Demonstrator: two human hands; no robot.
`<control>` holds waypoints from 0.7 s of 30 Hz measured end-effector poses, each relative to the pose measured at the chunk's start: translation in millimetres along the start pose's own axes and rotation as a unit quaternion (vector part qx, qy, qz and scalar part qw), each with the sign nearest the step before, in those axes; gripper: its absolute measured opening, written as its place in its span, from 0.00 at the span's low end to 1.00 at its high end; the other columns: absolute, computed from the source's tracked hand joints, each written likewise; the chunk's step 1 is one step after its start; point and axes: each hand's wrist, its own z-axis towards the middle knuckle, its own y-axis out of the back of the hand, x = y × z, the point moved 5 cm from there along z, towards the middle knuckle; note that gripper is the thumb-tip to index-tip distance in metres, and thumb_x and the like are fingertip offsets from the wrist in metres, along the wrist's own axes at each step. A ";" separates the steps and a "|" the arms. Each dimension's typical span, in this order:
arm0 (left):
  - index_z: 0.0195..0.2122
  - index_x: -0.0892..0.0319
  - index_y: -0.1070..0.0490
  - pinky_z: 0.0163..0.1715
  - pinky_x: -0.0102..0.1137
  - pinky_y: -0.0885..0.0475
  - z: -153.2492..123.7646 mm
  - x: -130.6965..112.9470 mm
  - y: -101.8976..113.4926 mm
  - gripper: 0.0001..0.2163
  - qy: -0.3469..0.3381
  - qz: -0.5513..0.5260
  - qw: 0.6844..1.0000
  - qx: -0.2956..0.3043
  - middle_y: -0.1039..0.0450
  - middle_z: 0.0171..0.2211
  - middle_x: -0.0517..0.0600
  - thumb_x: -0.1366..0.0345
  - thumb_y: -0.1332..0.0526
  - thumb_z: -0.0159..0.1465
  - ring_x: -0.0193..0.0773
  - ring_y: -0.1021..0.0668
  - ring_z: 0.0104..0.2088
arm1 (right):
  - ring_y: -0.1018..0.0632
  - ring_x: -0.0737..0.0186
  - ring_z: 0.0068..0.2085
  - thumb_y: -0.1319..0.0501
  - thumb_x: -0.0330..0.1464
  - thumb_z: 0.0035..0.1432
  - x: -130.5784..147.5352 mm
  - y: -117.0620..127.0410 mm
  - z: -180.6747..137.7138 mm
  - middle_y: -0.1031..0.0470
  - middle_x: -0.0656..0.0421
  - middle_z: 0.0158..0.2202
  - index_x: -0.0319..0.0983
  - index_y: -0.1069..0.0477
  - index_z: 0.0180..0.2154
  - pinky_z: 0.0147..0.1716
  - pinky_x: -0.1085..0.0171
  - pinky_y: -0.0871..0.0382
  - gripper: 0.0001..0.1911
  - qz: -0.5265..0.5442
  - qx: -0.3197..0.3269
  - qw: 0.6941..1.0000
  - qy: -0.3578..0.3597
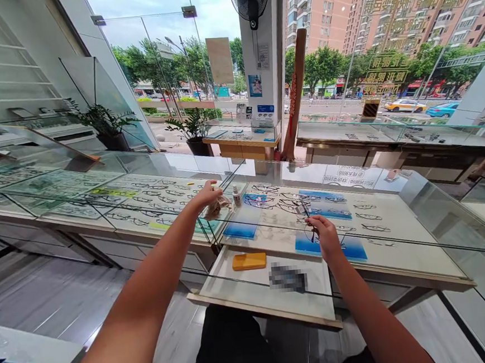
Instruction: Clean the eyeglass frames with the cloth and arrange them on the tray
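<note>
My left hand point(208, 196) is stretched out over the glass counter, its fingers closed on a crumpled beige cloth point(214, 209). Just right of that cloth stands a small white bottle point(236, 196). My right hand point(325, 233) pinches a pair of dark-framed eyeglasses point(312, 227) above the display. Behind the held pair, more eyeglasses point(288, 203) lie in rows on the pale display surface, some of them on blue cards point(326, 211).
Below the counter a drawer point(229, 286) is pulled out toward me, with a yellow case point(249, 261) and a pixelated dark object point(287, 278) inside. Glass panels edge the counter. Potted plants point(196, 126) and a wooden post point(297, 99) stand beyond it.
</note>
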 end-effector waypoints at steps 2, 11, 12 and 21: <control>0.55 0.60 0.33 0.50 0.41 0.27 -14.1 0.1 -6.2 0.24 -0.020 0.014 0.997 -0.073 0.26 0.47 0.59 0.67 0.35 0.55 0.52 0.22 0.50 | 0.22 0.51 0.44 0.26 0.47 0.49 -1.7 1.0 1.9 0.16 0.57 0.37 0.44 0.18 0.31 0.47 0.55 0.30 0.14 0.004 -0.004 1.000 -0.003; 0.38 0.58 0.18 0.36 0.35 0.30 -181.6 -61.0 -136.4 0.17 -0.178 -0.221 0.943 0.175 0.23 0.31 0.50 0.48 0.33 0.62 0.40 0.24 0.33 | 0.24 0.49 0.49 0.36 0.43 0.65 38.8 -20.6 -31.9 0.20 0.54 0.42 0.45 0.23 0.34 0.53 0.51 0.32 0.10 -0.212 -0.050 0.946 0.242; 0.39 0.59 0.17 0.33 0.34 0.31 -197.0 -67.8 -150.2 0.19 -0.159 -0.254 0.931 0.211 0.23 0.29 0.50 0.46 0.31 0.61 0.39 0.25 0.30 | 0.24 0.48 0.50 0.37 0.41 0.66 43.2 -25.7 -39.5 0.20 0.53 0.43 0.45 0.23 0.35 0.56 0.50 0.33 0.09 -0.238 -0.051 0.931 0.270; 0.37 0.59 0.16 0.36 0.35 0.28 -230.6 -80.0 -182.5 0.22 -0.072 -0.355 0.913 0.190 0.18 0.34 0.53 0.43 0.28 0.57 0.41 0.23 0.35 | 0.26 0.42 0.55 0.39 0.36 0.69 42.1 -30.6 -68.9 0.20 0.50 0.50 0.46 0.20 0.43 0.60 0.45 0.39 0.08 -0.361 -0.059 0.875 0.317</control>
